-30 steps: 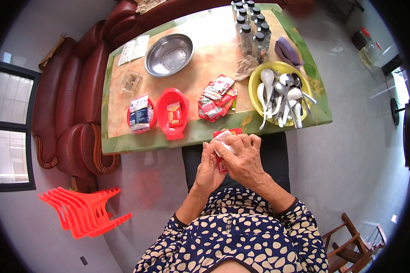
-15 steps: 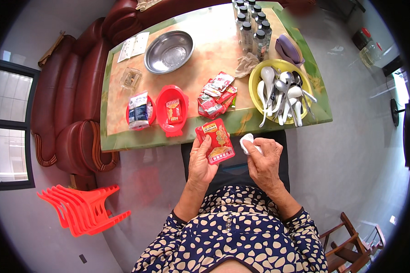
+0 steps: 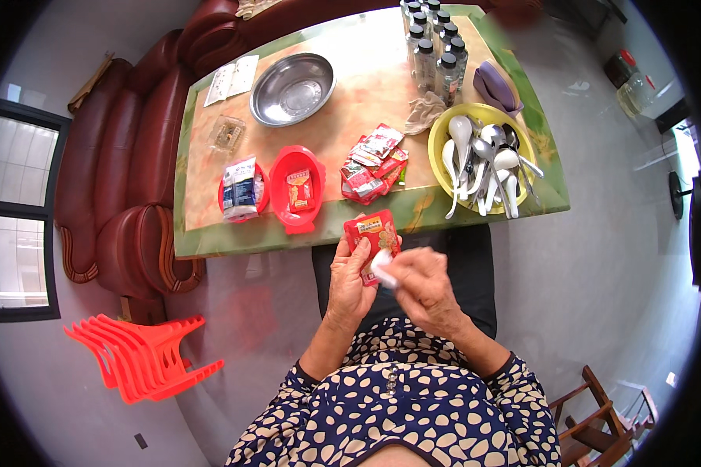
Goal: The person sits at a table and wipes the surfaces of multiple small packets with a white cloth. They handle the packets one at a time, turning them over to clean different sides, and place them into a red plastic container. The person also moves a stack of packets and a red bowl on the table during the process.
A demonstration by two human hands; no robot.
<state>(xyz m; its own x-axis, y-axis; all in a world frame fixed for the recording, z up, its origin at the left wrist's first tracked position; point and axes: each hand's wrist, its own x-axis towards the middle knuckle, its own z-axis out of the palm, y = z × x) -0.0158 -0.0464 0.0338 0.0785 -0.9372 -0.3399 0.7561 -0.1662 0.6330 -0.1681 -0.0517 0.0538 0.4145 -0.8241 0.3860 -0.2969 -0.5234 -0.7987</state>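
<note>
My left hand holds up a flat red packet just off the table's near edge, thumb across its front. In my right hand, slightly blurred, a small wadded white cloth or tissue is pinched and lies against the packet's lower right part. Beyond my hands, a loose pile of red sachets rests on the table. To its left, a red oval basin contains one small red packet. Beside that, a blue-and-white packet sits in a round red container.
The green-bordered table also bears a yellow basin of spoons, several black-capped bottles, a beige cloth, a purple pouch, a steel bowl and a clear plastic box. A red plastic chair stands left.
My right hand has moved left, bringing the white wad from beside the red packet onto its front. The packet now tilts a little and is partly covered.
</note>
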